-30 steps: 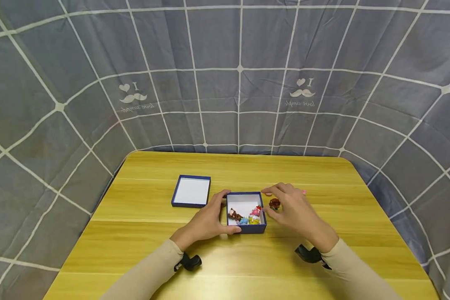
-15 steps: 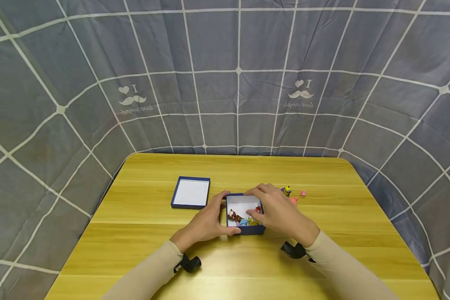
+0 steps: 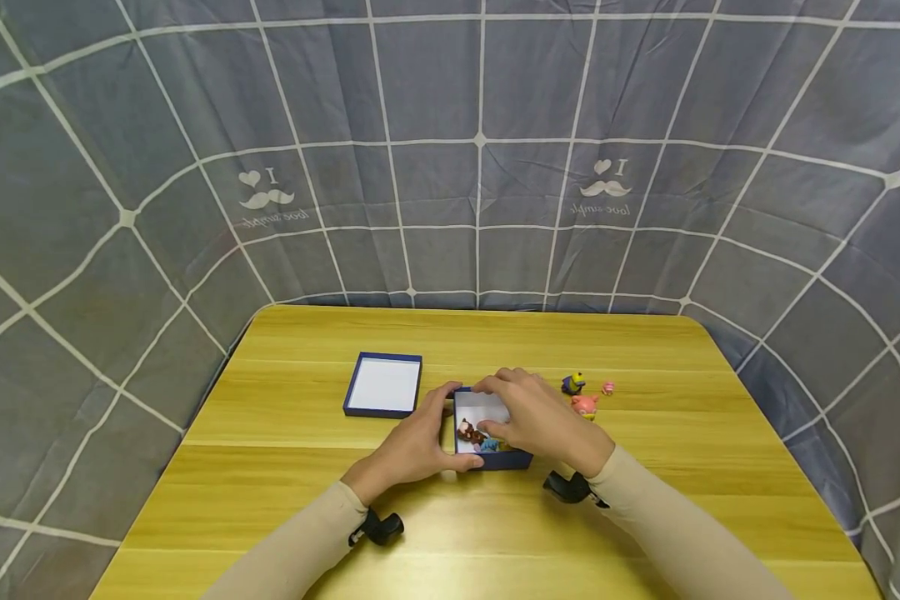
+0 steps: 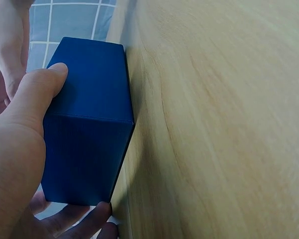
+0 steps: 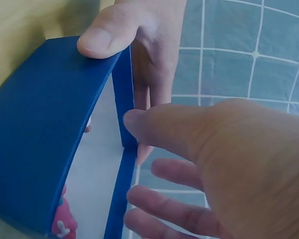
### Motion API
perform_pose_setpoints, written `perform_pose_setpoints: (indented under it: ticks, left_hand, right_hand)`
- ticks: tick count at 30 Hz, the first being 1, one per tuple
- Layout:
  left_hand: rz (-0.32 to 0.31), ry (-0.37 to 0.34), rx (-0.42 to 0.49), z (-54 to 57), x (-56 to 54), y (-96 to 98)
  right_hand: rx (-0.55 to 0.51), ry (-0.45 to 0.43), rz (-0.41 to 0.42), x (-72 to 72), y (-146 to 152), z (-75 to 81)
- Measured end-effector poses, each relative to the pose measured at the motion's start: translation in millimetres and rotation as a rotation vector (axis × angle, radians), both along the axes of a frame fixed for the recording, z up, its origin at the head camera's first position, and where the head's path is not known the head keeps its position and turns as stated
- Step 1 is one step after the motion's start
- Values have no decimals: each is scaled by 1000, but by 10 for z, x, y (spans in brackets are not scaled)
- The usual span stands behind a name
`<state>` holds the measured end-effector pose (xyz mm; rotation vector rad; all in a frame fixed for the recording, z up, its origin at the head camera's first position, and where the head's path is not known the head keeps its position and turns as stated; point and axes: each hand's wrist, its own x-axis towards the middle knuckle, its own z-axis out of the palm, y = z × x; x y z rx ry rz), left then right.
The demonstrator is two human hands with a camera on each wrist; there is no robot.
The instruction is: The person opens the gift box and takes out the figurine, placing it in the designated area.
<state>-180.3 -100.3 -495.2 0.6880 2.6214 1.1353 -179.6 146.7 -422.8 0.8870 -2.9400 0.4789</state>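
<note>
My left hand (image 3: 412, 437) grips a small blue box (image 4: 92, 79), its thumb on the near wall and its fingers round the left side. Over the right part of the box's open top is my right hand (image 3: 540, 417), its thumb and fingers apart. In the right wrist view nothing shows between them, and the fingertips are right by the box's rim. Inside the white-lined box lie a brown figurine (image 3: 468, 431) and a blue figurine (image 3: 489, 446). A pink figurine (image 5: 65, 219) in it shows in the right wrist view; the right hand hides the rest.
A shallow blue-rimmed lid (image 3: 382, 384) lies inside-up left of the box. Right of my right hand stand a yellow-and-blue figurine (image 3: 573, 383), a small pink figurine (image 3: 607, 387) and a larger pink pig figurine (image 3: 585, 406). They are on a wooden table (image 3: 450, 342) before a grey checked curtain (image 3: 435, 183).
My right hand has moved left from beside the box to over its opening. Figurines at the right have come into view, while a brown one by that hand no longer shows. The left hand stays put.
</note>
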Motion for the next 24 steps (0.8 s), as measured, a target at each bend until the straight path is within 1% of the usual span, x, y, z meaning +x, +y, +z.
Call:
perform_pose_setpoints:
  ticks: [5, 11, 16, 24]
  left_hand:
    - [-3, -6, 22, -1, 3, -2]
    - [-1, -3, 23, -3, 2, -8]
    - [-1, -9, 31, -9, -4, -12]
    - [-7, -27, 48, 1, -4, -27]
  right_hand:
    - [5, -49, 17, -51, -42, -23]
    - [4, -93, 44, -107, -84, -39]
    - [-11, -180, 54, -151, -120, -44]
    - [14, -214, 79, -222, -173, -76]
